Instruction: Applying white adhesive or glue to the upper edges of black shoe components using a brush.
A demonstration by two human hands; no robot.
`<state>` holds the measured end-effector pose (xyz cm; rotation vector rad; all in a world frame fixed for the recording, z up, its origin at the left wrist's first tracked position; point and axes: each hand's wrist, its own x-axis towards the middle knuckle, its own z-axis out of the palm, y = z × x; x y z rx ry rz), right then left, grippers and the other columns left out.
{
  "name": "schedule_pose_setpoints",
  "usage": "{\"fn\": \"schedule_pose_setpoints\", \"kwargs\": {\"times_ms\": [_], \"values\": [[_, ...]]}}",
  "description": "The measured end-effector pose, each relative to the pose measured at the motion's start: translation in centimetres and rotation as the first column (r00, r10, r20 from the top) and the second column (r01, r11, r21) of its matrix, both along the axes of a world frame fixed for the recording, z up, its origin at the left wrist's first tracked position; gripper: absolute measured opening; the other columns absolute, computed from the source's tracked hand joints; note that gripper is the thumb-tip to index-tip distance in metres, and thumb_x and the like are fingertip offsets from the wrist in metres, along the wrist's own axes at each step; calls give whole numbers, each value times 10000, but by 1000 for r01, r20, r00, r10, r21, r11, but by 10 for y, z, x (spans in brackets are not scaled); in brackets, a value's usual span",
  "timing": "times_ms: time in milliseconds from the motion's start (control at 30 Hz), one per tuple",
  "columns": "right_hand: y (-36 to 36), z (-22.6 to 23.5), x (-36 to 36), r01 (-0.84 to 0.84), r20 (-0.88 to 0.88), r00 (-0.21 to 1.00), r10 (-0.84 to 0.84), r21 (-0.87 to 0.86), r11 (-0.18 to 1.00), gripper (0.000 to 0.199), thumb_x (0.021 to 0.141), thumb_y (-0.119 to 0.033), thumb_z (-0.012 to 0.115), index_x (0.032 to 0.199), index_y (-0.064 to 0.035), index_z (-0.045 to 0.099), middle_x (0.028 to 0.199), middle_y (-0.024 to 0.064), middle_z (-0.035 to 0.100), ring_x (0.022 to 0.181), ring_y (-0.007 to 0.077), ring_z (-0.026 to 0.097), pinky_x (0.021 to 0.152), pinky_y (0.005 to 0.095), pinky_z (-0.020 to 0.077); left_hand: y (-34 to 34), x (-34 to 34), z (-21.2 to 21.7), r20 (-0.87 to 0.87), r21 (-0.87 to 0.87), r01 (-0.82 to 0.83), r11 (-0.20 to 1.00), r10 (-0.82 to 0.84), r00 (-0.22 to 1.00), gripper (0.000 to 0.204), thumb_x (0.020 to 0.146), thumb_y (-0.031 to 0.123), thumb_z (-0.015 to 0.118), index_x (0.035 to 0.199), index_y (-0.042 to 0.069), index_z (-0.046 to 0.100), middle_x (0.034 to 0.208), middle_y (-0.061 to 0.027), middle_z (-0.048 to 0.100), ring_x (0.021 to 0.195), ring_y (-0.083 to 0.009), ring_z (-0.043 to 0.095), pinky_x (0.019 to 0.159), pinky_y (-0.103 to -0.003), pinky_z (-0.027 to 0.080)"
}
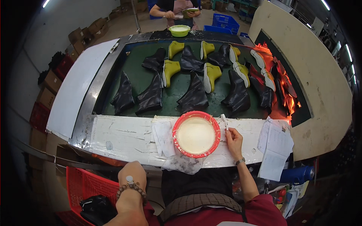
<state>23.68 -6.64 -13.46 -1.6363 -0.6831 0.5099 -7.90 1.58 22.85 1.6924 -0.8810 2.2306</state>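
My right hand [234,143] pinches a thin white brush [224,121] that points away over the white board, just right of a red bowl [217,132] of creamy white liquid [196,135]. My left hand [132,173] hangs low at the near left, beside a red basket [90,181]; its fingers are turned out of sight and I see nothing in it. Beyond the bowl, black boot uppers [193,92] lie on a green conveyor belt [168,104]. Among them stand yellow-green wedge soles [212,75] with whitish undersides.
An orange glow [288,101] lights boot parts at the belt's right end. White cloths [163,137] lie left of the bowl, papers [277,147] to the right. A blue bottle [298,174] is at lower right. Across the belt, a person [183,9] works behind a green bowl [179,33].
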Motion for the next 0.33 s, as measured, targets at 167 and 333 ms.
{"fn": "schedule_pose_setpoints", "kwargs": {"times_ms": [167,333], "values": [[-1,-3,2,20,-13,1000,-19,43,999,171,1007,-106,674,1092,38,708,817,-39,671,676,5,530,587,190,424,-2,0,-10,-62,33,22,999,-20,998,298,959,145,700,1235,97,596,1171,41,560,1017,-136,462,886,-292,388],[1,3,0,-2,-9,1000,3,52,999,160,1026,-111,652,1107,21,693,869,-31,682,710,15,552,613,182,437,5,15,-1,-66,190,285,940,-277,959,405,954,193,727,1321,146,562,1173,8,553,1095,-130,453,941,-328,383]]}}
